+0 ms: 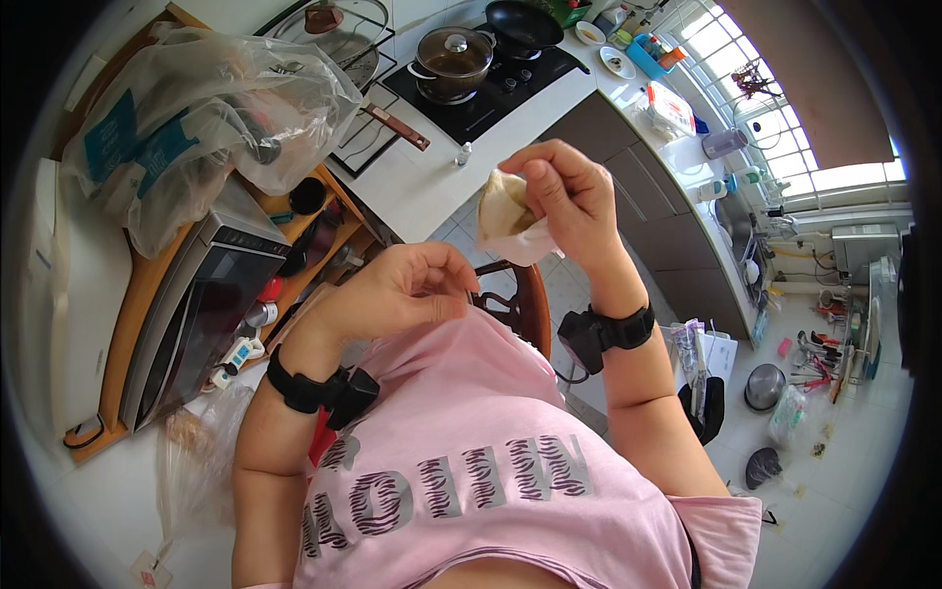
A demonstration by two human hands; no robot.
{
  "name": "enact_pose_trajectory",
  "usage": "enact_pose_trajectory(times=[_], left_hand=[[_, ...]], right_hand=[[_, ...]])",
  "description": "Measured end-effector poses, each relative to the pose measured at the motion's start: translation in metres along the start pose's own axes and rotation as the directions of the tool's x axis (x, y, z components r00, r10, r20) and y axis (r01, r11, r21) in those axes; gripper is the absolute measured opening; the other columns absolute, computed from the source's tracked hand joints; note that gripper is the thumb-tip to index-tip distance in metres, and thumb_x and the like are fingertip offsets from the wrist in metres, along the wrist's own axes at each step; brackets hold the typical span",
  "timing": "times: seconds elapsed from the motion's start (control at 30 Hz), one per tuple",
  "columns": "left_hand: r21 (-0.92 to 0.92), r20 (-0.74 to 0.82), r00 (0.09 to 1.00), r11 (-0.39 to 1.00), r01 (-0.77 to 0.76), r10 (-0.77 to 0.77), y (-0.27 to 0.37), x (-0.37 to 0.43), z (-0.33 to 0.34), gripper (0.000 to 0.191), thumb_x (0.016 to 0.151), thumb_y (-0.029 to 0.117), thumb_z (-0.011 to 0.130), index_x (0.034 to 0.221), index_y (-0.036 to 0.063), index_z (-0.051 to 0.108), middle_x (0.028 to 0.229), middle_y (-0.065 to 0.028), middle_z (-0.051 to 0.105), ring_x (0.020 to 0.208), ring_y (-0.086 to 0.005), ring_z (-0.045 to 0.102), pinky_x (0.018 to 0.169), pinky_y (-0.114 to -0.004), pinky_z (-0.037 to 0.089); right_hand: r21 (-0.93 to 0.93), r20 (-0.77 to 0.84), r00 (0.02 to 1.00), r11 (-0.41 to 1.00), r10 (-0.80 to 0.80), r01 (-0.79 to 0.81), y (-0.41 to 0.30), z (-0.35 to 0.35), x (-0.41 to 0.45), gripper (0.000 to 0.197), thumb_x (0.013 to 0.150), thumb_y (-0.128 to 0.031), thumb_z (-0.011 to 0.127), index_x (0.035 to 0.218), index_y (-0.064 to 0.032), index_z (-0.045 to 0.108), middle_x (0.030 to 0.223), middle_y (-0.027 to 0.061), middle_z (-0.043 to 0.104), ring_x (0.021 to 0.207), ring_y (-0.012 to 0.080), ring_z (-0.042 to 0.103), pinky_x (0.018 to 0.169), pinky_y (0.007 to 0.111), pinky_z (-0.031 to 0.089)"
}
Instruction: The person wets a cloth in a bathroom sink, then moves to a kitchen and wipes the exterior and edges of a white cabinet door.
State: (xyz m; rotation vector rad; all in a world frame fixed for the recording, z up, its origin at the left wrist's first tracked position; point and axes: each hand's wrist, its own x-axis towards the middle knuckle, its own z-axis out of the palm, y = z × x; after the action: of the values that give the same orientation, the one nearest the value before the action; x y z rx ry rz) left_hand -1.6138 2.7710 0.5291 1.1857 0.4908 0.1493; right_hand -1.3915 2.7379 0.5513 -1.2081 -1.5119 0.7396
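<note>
My right hand (578, 195) is raised before me and pinches a soft, folded whitish piece (508, 217) with a yellowish-brown rim; whether it is food or cloth I cannot tell. Its lower part looks thin and pale, and it hangs to the left of the fingers. My left hand (416, 283) is lower and to the left, its fingers bent and thumb apart, with nothing seen between them. The thumb is close to the front of the pink shirt (456, 383); whether they touch is unclear. Both wrists wear black straps with small box-shaped devices.
Ahead, a lidded pot (452, 59) and a black wok (522, 26) stand on the gas hob (489, 96). A small bottle (464, 153) is on the white counter. At left are a microwave oven (213, 309) and a bulky plastic bag (221, 110). A wooden chair (531, 305) stands below my hands.
</note>
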Motion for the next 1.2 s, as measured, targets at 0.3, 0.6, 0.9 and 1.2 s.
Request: enact_pose_trajectory(times=[0.3, 0.6, 0.9, 1.2], left_hand=[[-0.173, -0.029, 0.979, 0.964, -0.202, 0.2, 0.003, 0.007, 0.026, 0.022, 0.079, -0.001, 0.067, 0.078, 0.0069, 0.047, 0.082, -0.0009, 0.059, 0.084, -0.0101, 0.061, 0.078, -0.024, 0.047], [0.12, -0.007, 0.942, 0.936, -0.332, 0.335, -0.021, 0.025, 0.041, 0.03, 0.08, 0.0, 0.068, 0.075, 0.0082, 0.04, 0.08, -0.0047, 0.063, 0.083, -0.0104, 0.061, 0.074, -0.024, 0.048], [0.016, -0.131, 0.957, 0.966, -0.259, 0.259, -0.02, 0.014, 0.022, 0.03, 0.081, -0.002, 0.066, 0.074, 0.008, 0.039, 0.084, -0.0067, 0.064, 0.083, -0.0103, 0.06, 0.074, -0.024, 0.048], [0.429, -0.149, 0.942, 0.878, -0.212, 0.301, -0.01, 0.014, 0.027, 0.018, 0.08, 0.009, 0.068, 0.084, 0.0021, 0.051, 0.076, -0.0069, 0.062, 0.074, -0.0147, 0.061, 0.064, -0.028, 0.048]], right_hand=[[0.151, -0.162, 0.986, 0.988, 0.027, -0.002, 0.002, 0.023, 0.011, 0.023, 0.096, -0.02, 0.052, 0.092, -0.0011, 0.065, 0.056, -0.0068, 0.044, 0.052, 0.0001, 0.036, 0.046, 0.018, 0.029], [0.171, -0.193, 0.98, 0.981, -0.056, 0.09, -0.004, 0.042, 0.026, 0.022, 0.095, -0.02, 0.054, 0.091, -0.0017, 0.065, 0.058, -0.0068, 0.048, 0.053, -0.0004, 0.04, 0.047, 0.016, 0.031], [0.192, -0.268, 0.962, 0.975, -0.055, 0.109, -0.001, 0.028, 0.035, 0.022, 0.095, -0.019, 0.054, 0.09, -0.0008, 0.066, 0.057, -0.006, 0.048, 0.053, 0.0003, 0.038, 0.047, 0.017, 0.03], [0.022, -0.225, 0.974, 0.999, -0.032, 0.038, -0.016, 0.028, 0.033, 0.021, 0.094, -0.018, 0.053, 0.089, -0.0027, 0.065, 0.057, -0.0053, 0.045, 0.053, 0.0012, 0.041, 0.047, 0.019, 0.032]])
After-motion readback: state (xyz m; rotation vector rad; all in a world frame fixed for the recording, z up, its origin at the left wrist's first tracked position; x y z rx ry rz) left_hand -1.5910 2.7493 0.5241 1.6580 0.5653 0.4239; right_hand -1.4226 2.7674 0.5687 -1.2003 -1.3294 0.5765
